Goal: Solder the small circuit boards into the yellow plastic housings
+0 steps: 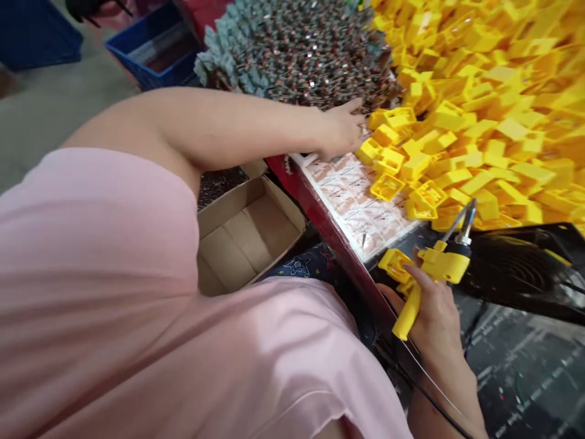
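Note:
My right hand is wrapped around a yellow soldering gun whose metal tip and solder feed tube point up and away. A small yellow plastic housing sits at the same hand's fingertips; whether they grip it is hard to see. My left hand reaches across to the near edge of a heap of small wired electronic parts. One finger there is stretched out apart from the others, and nothing shows in that hand, though the fingertips are partly hidden. Beside it begins a large pile of yellow housings.
A white sheet with printed panels lies at the red table edge. An open cardboard box stands below the edge. A black fan is right of the soldering gun, whose cable trails down. A blue crate stands behind.

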The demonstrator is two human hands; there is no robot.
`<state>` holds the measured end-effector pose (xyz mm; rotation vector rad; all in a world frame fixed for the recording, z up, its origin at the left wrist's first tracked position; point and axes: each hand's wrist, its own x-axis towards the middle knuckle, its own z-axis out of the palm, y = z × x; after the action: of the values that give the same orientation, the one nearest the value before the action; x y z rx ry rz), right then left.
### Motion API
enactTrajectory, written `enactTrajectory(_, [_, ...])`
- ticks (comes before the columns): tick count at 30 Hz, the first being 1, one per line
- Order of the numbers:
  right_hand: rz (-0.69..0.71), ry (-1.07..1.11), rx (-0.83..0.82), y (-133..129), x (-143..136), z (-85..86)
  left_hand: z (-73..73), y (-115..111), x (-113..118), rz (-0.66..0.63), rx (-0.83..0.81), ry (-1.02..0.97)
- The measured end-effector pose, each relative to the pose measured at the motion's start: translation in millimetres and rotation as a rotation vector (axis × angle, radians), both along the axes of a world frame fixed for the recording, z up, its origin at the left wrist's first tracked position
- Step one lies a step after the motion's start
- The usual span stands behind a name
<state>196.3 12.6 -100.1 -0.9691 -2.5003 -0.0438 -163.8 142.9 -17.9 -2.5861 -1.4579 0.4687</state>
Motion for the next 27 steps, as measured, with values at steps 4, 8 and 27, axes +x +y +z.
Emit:
enactTrajectory(4, [-0.087, -0.02, -0.063, 4.1, 0.9, -6.4, 20.9, 12.2, -12.2, 0.101, -0.053, -0.217])
enactTrajectory(8, [-0.086, -0.043, 0.046, 6.5, -4.4, -12.0, 33.9, 18.5, -33.2, 0.232, -0.017, -0.549])
enactTrajectory(27, [-0.026, -0.018, 0.046, -2.8, 2.6, 7.5, -5.9, -28.3, 104.1, -0.646, -0.385, -0.262])
